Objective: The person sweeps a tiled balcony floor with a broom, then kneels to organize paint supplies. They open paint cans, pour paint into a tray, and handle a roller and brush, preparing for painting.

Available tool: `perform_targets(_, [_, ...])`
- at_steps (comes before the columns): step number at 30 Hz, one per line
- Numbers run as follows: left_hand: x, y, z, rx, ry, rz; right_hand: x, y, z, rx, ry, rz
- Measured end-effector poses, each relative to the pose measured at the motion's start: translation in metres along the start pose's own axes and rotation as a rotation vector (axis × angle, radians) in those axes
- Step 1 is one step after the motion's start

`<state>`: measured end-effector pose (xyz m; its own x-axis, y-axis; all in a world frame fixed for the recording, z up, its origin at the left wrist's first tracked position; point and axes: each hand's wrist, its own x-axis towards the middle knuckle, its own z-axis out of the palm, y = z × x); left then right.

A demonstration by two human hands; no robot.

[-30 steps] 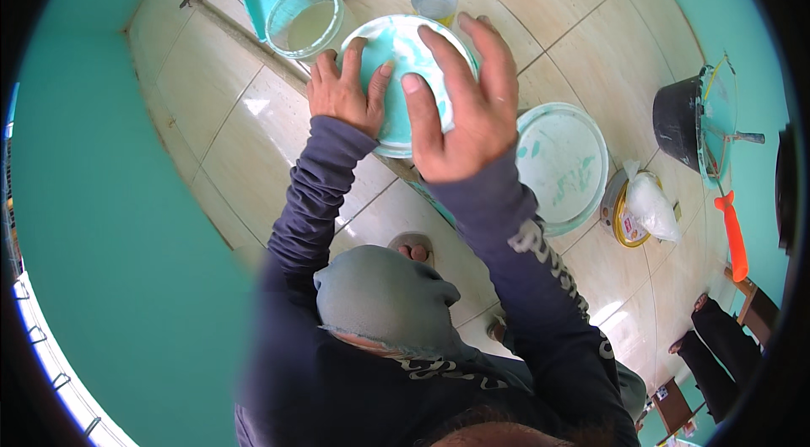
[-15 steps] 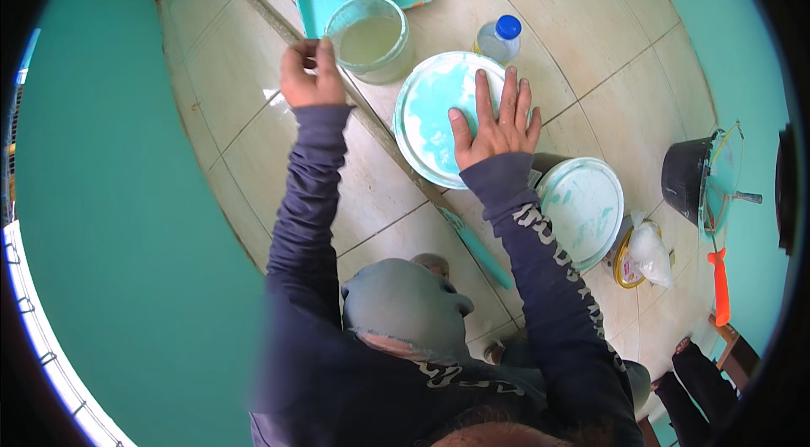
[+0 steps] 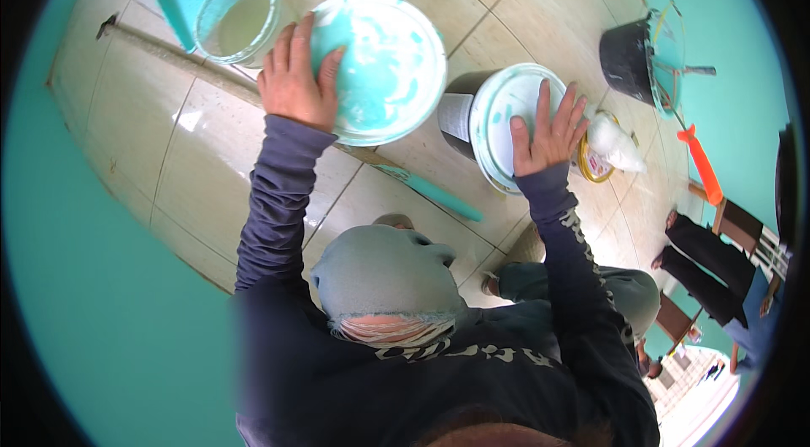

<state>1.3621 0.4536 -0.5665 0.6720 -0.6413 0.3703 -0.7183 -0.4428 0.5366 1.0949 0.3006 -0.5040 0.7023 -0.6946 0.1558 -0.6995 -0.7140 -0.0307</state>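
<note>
The loosely curved, unclenched left hand [image 3: 299,80] overlaps the rim of a round, turquoise-smeared white lid [image 3: 384,67], beside a dark cylindrical bucket [image 3: 460,126] whose turquoise-spotted white lid [image 3: 496,122] lies under the splayed right hand [image 3: 550,130].

I see a round white lid [image 3: 380,67] smeared with turquoise, just beside a dark bucket [image 3: 457,119] topped by another paint-marked white lid [image 3: 499,113].

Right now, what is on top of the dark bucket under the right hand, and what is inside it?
On the dark bucket sits a whitish, turquoise-marked lid; the right hand covers part of it. The inside cannot be seen beneath the lid.
</note>
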Motion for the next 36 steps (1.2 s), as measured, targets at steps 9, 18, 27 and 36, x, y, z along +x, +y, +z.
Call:
perform_targets(9, [-0.017,0.030,-0.034,0.045,0.297,0.119,-0.028,0.028,0.016,0.305,0.075,0.233])
perform_targets(18, [-0.090,0.095,0.054,-0.872,-0.602,0.077,-0.047,0.069,0.047,1.227,-0.008,0.889])
perform_targets(27, [-0.109,0.137,0.105,-0.986,-0.463,-0.195,-0.033,0.064,0.036,1.056,0.071,0.831])
perform_targets(36, [-0.106,0.139,0.071,-1.110,-0.483,-0.015,-0.043,0.065,-0.028,0.814,-0.052,0.901])
